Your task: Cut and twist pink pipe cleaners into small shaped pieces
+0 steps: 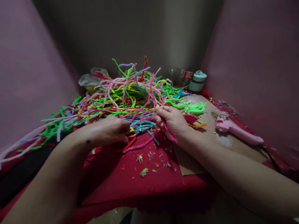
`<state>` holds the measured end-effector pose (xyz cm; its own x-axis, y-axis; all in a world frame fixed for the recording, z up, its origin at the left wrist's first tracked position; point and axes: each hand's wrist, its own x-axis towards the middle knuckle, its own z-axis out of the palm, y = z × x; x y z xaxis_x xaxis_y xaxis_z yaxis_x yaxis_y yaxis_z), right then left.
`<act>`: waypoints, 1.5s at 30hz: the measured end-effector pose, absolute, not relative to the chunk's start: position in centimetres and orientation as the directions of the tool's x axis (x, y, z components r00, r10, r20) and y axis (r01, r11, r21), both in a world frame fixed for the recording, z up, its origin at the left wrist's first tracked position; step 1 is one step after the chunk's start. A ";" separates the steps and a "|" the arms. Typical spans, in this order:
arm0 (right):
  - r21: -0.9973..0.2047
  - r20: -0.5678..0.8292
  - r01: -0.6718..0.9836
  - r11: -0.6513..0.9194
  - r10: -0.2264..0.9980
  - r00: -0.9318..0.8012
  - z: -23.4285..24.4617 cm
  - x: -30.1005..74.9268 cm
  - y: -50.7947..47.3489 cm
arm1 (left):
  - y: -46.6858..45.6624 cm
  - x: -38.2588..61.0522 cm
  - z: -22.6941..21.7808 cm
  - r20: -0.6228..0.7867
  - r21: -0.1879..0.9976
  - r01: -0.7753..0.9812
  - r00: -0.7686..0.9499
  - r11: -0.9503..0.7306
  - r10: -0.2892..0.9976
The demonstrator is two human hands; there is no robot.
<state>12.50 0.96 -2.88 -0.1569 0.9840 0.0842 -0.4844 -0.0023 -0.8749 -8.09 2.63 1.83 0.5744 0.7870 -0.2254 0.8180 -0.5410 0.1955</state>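
Observation:
A big tangled heap of coloured pipe cleaners (121, 96) covers the back of a table under a red cloth (140, 183). My left hand (109, 130) is closed around the red handles of a pair of scissors (137, 132), whose grey blades point right. My right hand (171, 121) pinches a pink pipe cleaner (169, 132) that runs down past the palm and up into the heap. The two hands sit close together at the front edge of the heap.
A pink glue gun (235, 129) lies on a brown cardboard sheet (210, 137) at the right, its cord trailing off. A pale green lidded jar (197, 81) and a white bag (90, 80) stand at the back. Small cut scraps (149, 163) dot the cloth. Pinkish walls close in on both sides.

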 end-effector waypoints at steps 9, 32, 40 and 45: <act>-0.908 0.018 -0.350 -0.228 0.816 -0.578 -3.2 11.9 0.0 | 1.1 -4.0 0.7 0.041 0.988 0.130 0.327 -0.088 0.944; -0.956 -0.062 -0.201 -0.214 0.818 -0.572 -2.9 11.4 -1.1 | 4.6 -6.7 1.0 0.101 0.832 -0.547 -0.013 -0.092 0.995; -0.879 -0.051 -0.363 -0.310 0.817 -0.574 -2.9 11.5 -0.6 | 2.1 -5.8 1.3 0.072 0.988 -0.150 0.321 -0.025 0.944; -0.857 -0.025 -0.395 -0.332 0.792 -0.610 -3.2 11.7 -0.3 | 1.4 -5.2 0.9 0.017 1.000 0.008 0.427 -0.023 0.904</act>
<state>11.71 -0.33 -3.16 -0.6103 0.7918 -0.0251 -0.3950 -0.3316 -0.8567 -5.20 1.40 0.88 0.4270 0.9041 0.0173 0.0078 -0.0227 0.9997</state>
